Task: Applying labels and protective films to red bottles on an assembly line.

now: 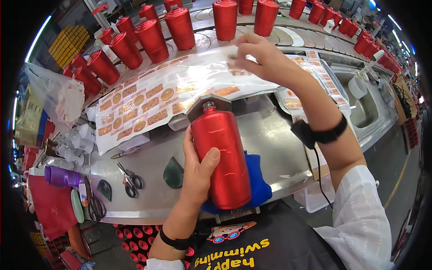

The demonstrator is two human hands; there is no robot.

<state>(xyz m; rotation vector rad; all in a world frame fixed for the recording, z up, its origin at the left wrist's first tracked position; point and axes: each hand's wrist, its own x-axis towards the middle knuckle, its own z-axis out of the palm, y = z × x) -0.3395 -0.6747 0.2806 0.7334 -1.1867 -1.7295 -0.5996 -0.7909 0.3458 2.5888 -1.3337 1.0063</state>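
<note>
My left hand (198, 175) is wrapped round a red metallic bottle (222, 157) with a bare threaded neck. The bottle lies tilted, its neck pointing away from me against a dark angled rest (196, 109) and its base near my apron. Over the far side of a white decal sheet (162, 85), my right hand (263, 56) has its fingers pinched together. At those fingertips is a small gold-brown decal (236, 69), blurred. The sheet carries rows of gold and reddish decals. A blue cloth (258, 180) shows beneath the bottle.
Red bottles (225, 20) stand along a curved conveyor at the back. Scissors (130, 180) and dark green scrapers (173, 173) lie on the metal table (150, 168). A purple cup (60, 175) is at left, a sink (366, 108) at right. A cable hangs from my right wristband.
</note>
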